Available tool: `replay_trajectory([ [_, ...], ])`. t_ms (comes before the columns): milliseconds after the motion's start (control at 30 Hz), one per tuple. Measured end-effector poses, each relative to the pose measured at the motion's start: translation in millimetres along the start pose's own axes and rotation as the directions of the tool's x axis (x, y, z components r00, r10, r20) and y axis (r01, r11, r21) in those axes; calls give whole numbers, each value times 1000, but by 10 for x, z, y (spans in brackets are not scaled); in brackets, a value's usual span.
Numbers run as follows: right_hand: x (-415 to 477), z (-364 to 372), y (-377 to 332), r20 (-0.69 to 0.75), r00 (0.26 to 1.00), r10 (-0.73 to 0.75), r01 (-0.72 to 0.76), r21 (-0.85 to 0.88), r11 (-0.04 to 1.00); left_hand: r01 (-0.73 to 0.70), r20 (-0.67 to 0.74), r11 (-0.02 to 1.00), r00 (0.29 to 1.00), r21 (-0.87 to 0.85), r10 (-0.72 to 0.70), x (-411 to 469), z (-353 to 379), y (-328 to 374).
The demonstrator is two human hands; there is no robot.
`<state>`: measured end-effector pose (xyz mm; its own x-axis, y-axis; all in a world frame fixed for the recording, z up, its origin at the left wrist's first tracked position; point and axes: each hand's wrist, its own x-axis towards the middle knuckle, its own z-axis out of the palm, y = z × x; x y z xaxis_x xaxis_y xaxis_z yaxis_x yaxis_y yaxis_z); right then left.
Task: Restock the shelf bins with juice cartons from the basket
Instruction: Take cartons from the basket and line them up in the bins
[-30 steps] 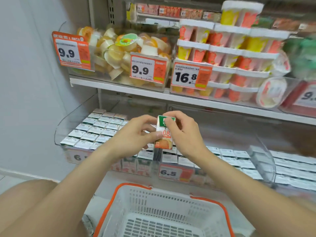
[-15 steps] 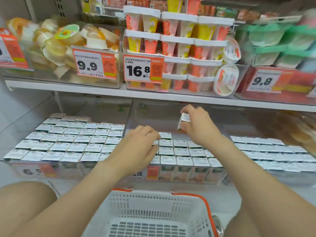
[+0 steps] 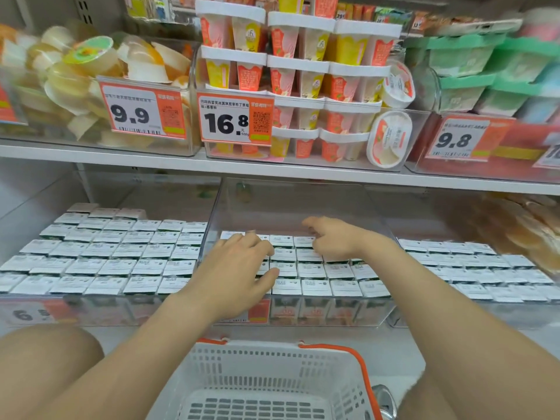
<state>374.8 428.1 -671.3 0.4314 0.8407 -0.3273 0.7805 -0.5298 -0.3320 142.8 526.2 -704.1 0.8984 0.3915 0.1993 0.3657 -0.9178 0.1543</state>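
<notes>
Beyond both hands, an open stretch is left at the back of the clear middle bin (image 3: 288, 204), with room between the carton tops and the upper shelf board (image 3: 272, 172) overhead. Beneath the left hand (image 3: 239, 274) and right hand (image 3: 336, 242) the bin is filled by tightly packed juice cartons (image 3: 315, 271). Passage leftward of the left hand is barred by the bin's clear side wall (image 3: 213, 213).

— What stands in front of me?
— A white shelf board (image 3: 127, 159) runs straight across, with orange price tags (image 3: 236, 119) above it.
— And further back?
— A slotted metal upright (image 3: 83, 13) at my top left, a pale grey wall (image 3: 21, 192) lower down. The light is bright and even.
</notes>
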Motion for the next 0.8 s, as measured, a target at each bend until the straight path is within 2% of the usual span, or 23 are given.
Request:
replay_trajectory([
  [167,-406,-51,3,-220,974,-53,54,0,999,-42,-61,998,997,-50,39,-22,91,107],
  [233,-511,23,32,-224,973,-62,41,-98,994,-71,-79,996,995,-49,67,-11,135,191],
  [333,-515,176,148,-137,990,-28,-9,-262,965,-96,-92,995,991,-25,93,40,210,316],
  [433,-461,252,295,-70,996,-55,35,-264,964,-107,-94,994,990,9,108,89,265,418],
  [533,-409,268,341,-155,984,-83,45,-235,971,-107,-66,993,992,50,110,105,317,445],
  [633,-335,339,355,-227,969,-98,20,-325,945,-87,-25,994,996,72,89,92,345,418],
  [800,-266,354,437,-258,960,-108,23,-314,949,-106,0,988,994,110,107,104,367,427],
])
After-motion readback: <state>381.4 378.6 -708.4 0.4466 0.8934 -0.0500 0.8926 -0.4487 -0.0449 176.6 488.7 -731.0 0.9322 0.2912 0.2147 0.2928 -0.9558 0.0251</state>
